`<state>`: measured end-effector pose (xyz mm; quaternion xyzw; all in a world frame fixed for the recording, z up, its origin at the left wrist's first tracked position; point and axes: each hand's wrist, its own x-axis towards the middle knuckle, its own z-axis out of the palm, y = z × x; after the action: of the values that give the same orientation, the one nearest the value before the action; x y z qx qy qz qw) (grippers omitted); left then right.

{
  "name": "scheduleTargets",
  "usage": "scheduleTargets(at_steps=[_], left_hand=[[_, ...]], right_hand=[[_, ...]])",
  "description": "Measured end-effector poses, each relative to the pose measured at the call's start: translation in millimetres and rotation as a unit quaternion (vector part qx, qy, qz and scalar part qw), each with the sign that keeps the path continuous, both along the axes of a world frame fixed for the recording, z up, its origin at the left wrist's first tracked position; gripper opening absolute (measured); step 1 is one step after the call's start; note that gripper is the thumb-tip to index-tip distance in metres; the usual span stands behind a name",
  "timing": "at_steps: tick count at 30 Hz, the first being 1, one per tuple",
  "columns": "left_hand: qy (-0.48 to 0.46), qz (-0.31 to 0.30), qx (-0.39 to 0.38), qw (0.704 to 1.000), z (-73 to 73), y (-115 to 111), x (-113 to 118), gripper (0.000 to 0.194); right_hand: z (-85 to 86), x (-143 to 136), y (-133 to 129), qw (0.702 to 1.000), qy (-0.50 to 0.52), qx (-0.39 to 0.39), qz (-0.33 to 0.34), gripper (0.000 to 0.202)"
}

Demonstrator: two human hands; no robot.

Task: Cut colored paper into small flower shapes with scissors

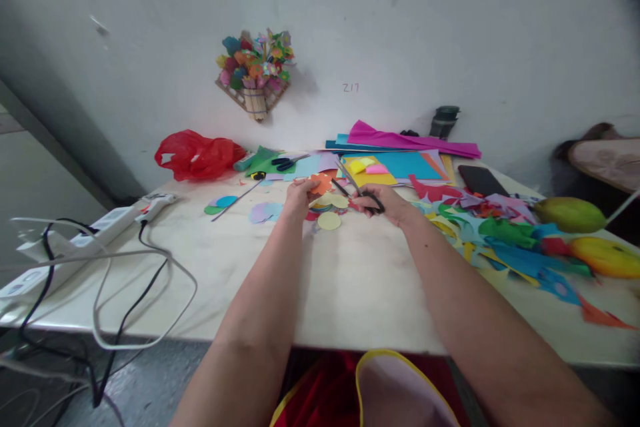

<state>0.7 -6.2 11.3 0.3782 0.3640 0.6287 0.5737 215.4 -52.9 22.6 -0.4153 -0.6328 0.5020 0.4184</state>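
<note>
Between the fingers of my left hand (299, 195) is an orange paper piece (323, 183) with a scalloped, flower-like edge. My right hand (377, 200) is closed around the black handles of a pair of scissors (349, 177). Their blades stand apart and point up and left, just right of the orange paper. Below the hands lie several cut paper circles, among them a pale yellow circle (329, 221). Pale purple and blue paper circles (265, 212) rest left of my left wrist.
Coloured paper scraps (467, 220) spread over the right side, near a phone (483, 181) and two mangoes (570, 214). Paper sheets (400, 165) lie at the back. A red plastic bag (197, 155), second scissors (284, 163) and a power strip (107, 230) with cables occupy the left.
</note>
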Motion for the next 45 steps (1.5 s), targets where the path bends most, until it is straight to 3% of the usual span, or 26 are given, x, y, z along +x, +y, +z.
scheduleTargets(at_steps=[7, 12, 18, 37, 45], left_hand=[[0.016, -0.033, 0.032, 0.999, 4.1, -8.9, 10.4, 0.03], [0.028, -0.06, 0.04, 0.997, 5.3, -12.1, 17.0, 0.034], [0.042, -0.079, 0.051, 0.995, 4.8, -14.7, 18.8, 0.024], [0.023, -0.047, 0.045, 0.998, 3.5, -9.9, 17.9, 0.03], [0.02, -0.062, 0.054, 0.996, 2.1, -10.5, 19.0, 0.032]], right_hand=[[2.3, -26.2, -4.4, 0.99, 0.088, -0.021, -0.112, 0.049], [1.2, -38.4, -3.8, 0.98, 0.139, -0.036, -0.138, 0.05], [-5.1, -42.4, 1.6, 0.974, 0.178, -0.024, -0.139, 0.05], [-5.0, -48.7, 2.7, 0.967, 0.194, -0.041, -0.161, 0.042], [-5.7, -51.1, 2.6, 0.966, 0.193, -0.042, -0.167, 0.041]])
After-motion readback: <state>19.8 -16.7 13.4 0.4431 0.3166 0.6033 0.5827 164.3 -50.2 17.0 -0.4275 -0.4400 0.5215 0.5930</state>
